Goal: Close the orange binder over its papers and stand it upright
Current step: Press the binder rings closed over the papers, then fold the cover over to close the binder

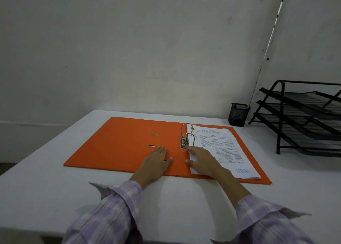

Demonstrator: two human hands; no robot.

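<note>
The orange binder (118,144) lies flat and wide open on the white table (46,188). A stack of printed papers (221,147) sits on its right half, threaded on the metal rings (187,135) at the spine. My left hand (156,162) rests palm down on the binder just left of the spine, fingers spread. Over the near left corner of the papers lies my right hand (201,158), flat, with the thumb on the orange spine. Neither hand grips anything.
A black mesh pen cup (238,114) stands at the back right. Beside it, a black three-tier paper tray rack (302,118) fills the right edge. A grey wall runs behind the table. The table's left edge slants off at the left.
</note>
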